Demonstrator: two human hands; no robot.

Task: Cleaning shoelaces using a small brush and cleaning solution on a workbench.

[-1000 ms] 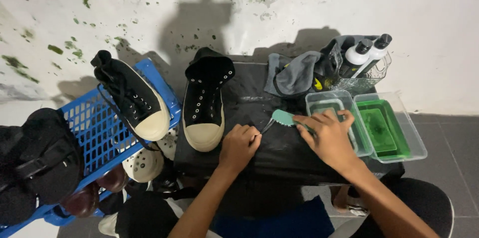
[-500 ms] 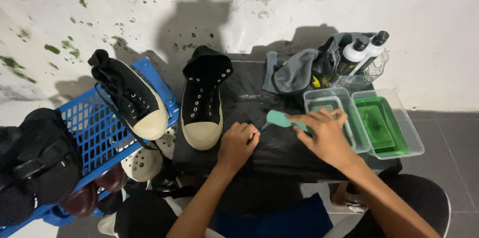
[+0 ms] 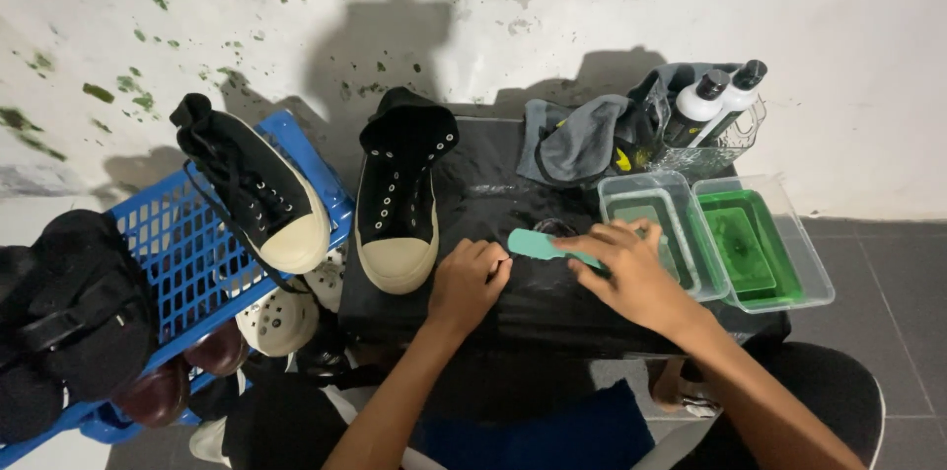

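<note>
Teal brush (image 3: 538,244) gripped in right hand (image 3: 631,278)

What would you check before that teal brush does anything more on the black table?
1. Teal brush held by right hand: ok.
2. Left hand resting on the black table by the brush head: ok.
3. What lies under the brush: cannot tell.
4. Black shoe beside the left hand, not touching the brush: ok.
5. Clear tubs of green liquid beside the right hand: ok.
6. Bristles wet: cannot tell.
</note>
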